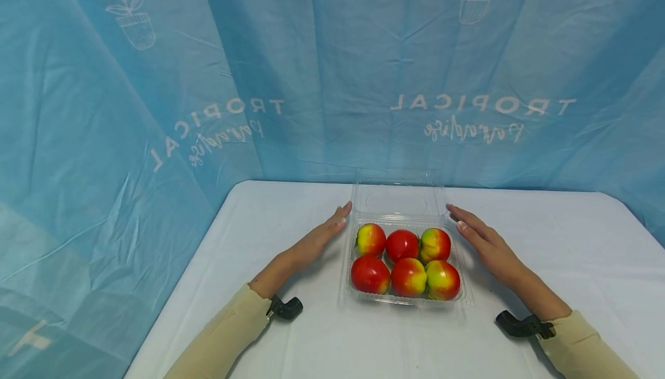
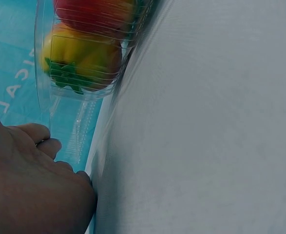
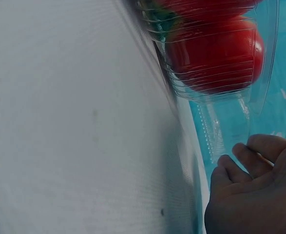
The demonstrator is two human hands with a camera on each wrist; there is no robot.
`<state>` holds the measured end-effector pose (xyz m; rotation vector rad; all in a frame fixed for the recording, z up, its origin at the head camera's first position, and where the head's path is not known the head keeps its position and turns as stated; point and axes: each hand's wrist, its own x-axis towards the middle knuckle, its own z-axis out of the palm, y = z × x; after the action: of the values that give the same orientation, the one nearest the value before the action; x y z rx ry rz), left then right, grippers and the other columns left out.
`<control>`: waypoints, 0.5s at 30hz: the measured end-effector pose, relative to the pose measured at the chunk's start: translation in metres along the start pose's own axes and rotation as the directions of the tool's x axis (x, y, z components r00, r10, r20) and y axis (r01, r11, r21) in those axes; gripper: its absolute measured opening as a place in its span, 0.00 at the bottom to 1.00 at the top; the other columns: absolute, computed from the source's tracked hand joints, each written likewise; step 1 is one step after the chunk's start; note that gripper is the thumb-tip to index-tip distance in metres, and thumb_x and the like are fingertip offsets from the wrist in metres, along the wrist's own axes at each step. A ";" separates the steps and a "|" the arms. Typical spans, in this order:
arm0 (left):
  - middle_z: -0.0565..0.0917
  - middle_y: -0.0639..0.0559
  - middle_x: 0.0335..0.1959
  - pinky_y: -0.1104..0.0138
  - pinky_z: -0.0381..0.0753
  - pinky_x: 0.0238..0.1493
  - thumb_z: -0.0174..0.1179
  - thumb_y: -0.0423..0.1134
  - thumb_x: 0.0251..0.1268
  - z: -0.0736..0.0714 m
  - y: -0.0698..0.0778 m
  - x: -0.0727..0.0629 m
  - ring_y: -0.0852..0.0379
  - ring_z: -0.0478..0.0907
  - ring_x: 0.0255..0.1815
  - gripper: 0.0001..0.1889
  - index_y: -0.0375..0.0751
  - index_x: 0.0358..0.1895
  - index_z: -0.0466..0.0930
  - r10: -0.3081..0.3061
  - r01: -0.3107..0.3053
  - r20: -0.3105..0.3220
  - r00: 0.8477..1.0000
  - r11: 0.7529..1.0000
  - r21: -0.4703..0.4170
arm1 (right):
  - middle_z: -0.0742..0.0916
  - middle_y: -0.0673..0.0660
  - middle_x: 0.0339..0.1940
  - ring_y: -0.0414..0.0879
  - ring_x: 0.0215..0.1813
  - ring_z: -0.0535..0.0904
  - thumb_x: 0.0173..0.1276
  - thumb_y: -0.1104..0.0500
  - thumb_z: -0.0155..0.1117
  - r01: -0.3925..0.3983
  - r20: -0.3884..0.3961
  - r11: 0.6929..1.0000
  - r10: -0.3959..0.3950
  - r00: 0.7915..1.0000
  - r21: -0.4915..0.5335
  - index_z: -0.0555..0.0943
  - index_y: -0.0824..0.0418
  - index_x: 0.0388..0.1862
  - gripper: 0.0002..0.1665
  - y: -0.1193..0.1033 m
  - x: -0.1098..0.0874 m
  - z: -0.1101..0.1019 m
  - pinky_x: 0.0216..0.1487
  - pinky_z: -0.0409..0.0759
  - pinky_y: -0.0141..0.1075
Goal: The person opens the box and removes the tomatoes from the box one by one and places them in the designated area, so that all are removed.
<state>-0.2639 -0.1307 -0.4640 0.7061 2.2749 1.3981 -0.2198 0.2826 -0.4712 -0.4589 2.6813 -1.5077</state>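
A clear plastic clamshell box (image 1: pixel 343 278) sits on the white table with its lid (image 1: pixel 400 199) swung back toward the curtain. Inside are several red-and-yellow tomatoes (image 1: pixel 408 277) in two rows; in the left wrist view one tomato (image 2: pixel 84 51) shows a green leafy top. My left hand (image 1: pixel 319 237) is beside the box's left side, fingertips right at the lid's left edge, fingers extended. On the opposite side my right hand (image 1: pixel 488 243) reaches forward, its fingertips close to the lid's right edge. Neither hand grips anything. Both palms face the box.
A white cloth covers the table (image 1: pixel 415 344), which has rounded far corners. Right behind its far edge hangs a blue printed curtain (image 1: pixel 353 79), also on the left side. Each wrist wears a black camera mount, the left mount (image 1: pixel 286 308) and the right mount (image 1: pixel 519 325).
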 end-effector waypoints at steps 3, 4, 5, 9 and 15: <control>0.41 0.69 0.87 0.42 0.32 0.85 0.32 0.70 0.81 0.000 0.000 0.000 0.60 0.32 0.88 0.38 0.65 0.88 0.40 -0.001 0.001 0.000 1.000 1.000 0.003 | 0.65 0.63 0.86 0.68 0.84 0.56 0.88 0.48 0.46 0.005 -0.002 1.000 -0.005 1.000 0.003 0.60 0.50 0.87 0.33 0.000 0.000 0.000 0.75 0.54 0.76; 0.41 0.69 0.87 0.42 0.32 0.85 0.32 0.70 0.81 0.000 0.000 0.000 0.60 0.32 0.88 0.38 0.65 0.88 0.40 -0.002 0.002 0.000 1.000 1.000 0.004 | 0.65 0.63 0.86 0.68 0.84 0.56 0.88 0.48 0.46 0.005 -0.002 1.000 -0.005 1.000 0.005 0.60 0.50 0.87 0.33 0.001 0.000 0.000 0.76 0.54 0.76; 0.41 0.69 0.87 0.42 0.32 0.85 0.32 0.70 0.82 0.000 0.000 -0.001 0.60 0.32 0.88 0.38 0.65 0.88 0.41 0.001 -0.001 0.000 1.000 1.000 0.005 | 0.65 0.63 0.86 0.68 0.84 0.56 0.88 0.48 0.46 0.005 -0.002 1.000 -0.005 1.000 0.006 0.60 0.50 0.87 0.33 0.001 0.000 0.000 0.76 0.54 0.76; 0.40 0.68 0.88 0.42 0.32 0.85 0.32 0.70 0.82 0.000 -0.001 -0.001 0.60 0.32 0.88 0.38 0.65 0.88 0.41 0.002 -0.002 0.002 1.000 1.000 0.008 | 0.65 0.63 0.85 0.69 0.84 0.56 0.88 0.47 0.46 0.003 -0.002 1.000 -0.003 1.000 0.006 0.60 0.50 0.87 0.33 0.000 0.000 0.000 0.76 0.53 0.76; 0.40 0.68 0.87 0.42 0.32 0.85 0.32 0.70 0.82 -0.001 -0.001 -0.002 0.60 0.32 0.88 0.38 0.65 0.88 0.41 -0.002 0.002 0.008 1.000 1.000 0.004 | 0.65 0.63 0.85 0.69 0.84 0.56 0.88 0.47 0.46 0.003 0.000 1.000 -0.003 1.000 0.001 0.61 0.50 0.87 0.33 0.001 0.000 0.000 0.75 0.53 0.76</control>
<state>-0.2630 -0.1329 -0.4640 0.7094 2.2724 1.3879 -0.2201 0.2825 -0.4720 -0.4630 2.6814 -1.5097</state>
